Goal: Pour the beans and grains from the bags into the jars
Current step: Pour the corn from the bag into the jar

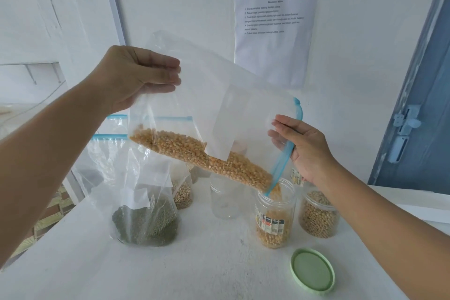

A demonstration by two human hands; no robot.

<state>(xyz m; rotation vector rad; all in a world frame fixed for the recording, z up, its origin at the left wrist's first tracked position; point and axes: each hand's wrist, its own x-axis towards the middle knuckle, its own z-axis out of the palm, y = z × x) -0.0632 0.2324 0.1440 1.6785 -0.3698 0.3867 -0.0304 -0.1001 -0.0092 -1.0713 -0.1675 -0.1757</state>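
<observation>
Here, the left hand (136, 75) holds up the closed bottom corner of a clear zip bag of corn kernels (202, 153); its fingers (168, 73) are curled with the thumb pinching the plastic. Below those fingers, a standing zip bag of green mung beans (143, 221) rests on the white table (170, 270), and just behind it stands a smaller bag of pale beans (182, 196). The tilted bag slopes down from the left fingers toward the right fingers, the kernels gathered along its lower edge. An empty clear jar (222, 198) stands under the middle of the bag. The right hand (306, 146) grips the blue zip edge at the bag's open mouth, fingers (285, 126) bent over the plastic. Directly below those fingers, kernels fall from the mouth into an open labelled jar (274, 221), which is partly filled. Right of it stands a jar of pale beans (317, 218), under the right wrist. A green lid (313, 270) lies flat on the table in front of both jars. A printed sheet (275, 27) hangs on the wall above the right fingers.
</observation>
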